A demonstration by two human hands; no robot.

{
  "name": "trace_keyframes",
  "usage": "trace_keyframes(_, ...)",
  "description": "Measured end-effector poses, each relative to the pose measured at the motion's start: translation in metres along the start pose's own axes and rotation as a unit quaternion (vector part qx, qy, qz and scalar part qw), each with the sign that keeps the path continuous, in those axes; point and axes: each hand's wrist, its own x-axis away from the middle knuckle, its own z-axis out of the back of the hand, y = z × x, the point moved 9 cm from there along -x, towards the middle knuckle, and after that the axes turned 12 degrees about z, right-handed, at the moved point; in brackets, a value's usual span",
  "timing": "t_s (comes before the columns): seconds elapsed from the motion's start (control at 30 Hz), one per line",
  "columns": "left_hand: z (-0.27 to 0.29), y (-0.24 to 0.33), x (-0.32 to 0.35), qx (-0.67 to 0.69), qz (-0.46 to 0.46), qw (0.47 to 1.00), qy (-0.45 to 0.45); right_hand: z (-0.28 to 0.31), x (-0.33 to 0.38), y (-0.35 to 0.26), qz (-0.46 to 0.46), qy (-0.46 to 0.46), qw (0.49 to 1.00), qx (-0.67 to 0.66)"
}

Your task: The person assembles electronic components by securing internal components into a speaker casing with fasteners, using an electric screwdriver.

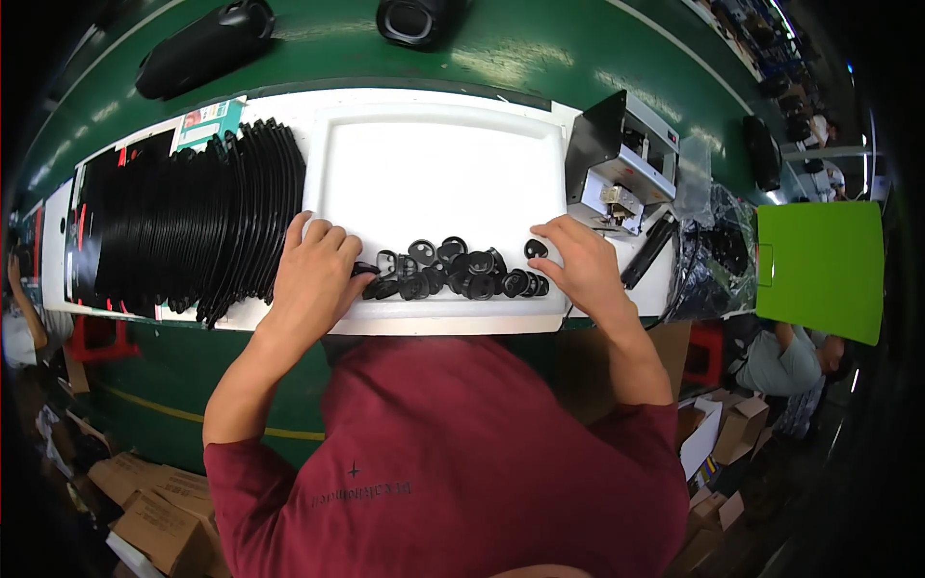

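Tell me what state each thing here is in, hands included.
White tray, lying flat
Black round parts, loose, heaped at the tray's near side
Left hand, curled at the tray's left edge
Right hand, curled by one part, grip unclear
Black thin pieces, packed side by side
Black bundle, plastic-wrapped

A line of dark lettering [361,493] and a four-pointed star [354,470] stand on the maroon shirt [501,433]

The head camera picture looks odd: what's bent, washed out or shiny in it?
In the head view, the wide lens makes the white table look curved, and the corners go black; in that same head view, the tray is nearly washed out, the green surface beyond shows streaks of glare, and the overlapping black pieces partly merge.
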Motion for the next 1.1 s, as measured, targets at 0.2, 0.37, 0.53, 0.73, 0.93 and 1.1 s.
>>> trace_keyframes(0.2, 0.006, -0.004, 0.003, 0.107, 0.001, 0.994, 0.039, -0.012, -0.007, 0.016, -0.082, -0.060, 0.994, -0.029)
trace_keyframes(0.37, 0.015, -0.024, 0.005, 0.202, 0.055, 0.976, 0.053, -0.002, -0.025, 0.018, -0.111, 0.009, 0.972, -0.206)
trace_keyframes(0.53, 0.030, -0.045, 0.016, 0.392, 0.102, 0.912, 0.062, 0.005, -0.075, -0.008, -0.050, 0.056, 0.935, -0.346)
trace_keyframes(0.73, 0.031, -0.048, 0.038, 0.489, 0.152, 0.856, 0.074, 0.013, -0.211, -0.051, 0.075, 0.025, 0.933, -0.352)
trace_keyframes(0.93, 0.044, -0.056, 0.060, 0.489, 0.099, 0.857, 0.125, -0.022, -0.381, -0.056, 0.136, 0.023, 0.920, -0.368)
trace_keyframes(1.1, 0.047, -0.069, 0.077, 0.480, 0.138, 0.862, 0.087, -0.046, -0.482, -0.059, 0.093, 0.027, 0.939, -0.331)
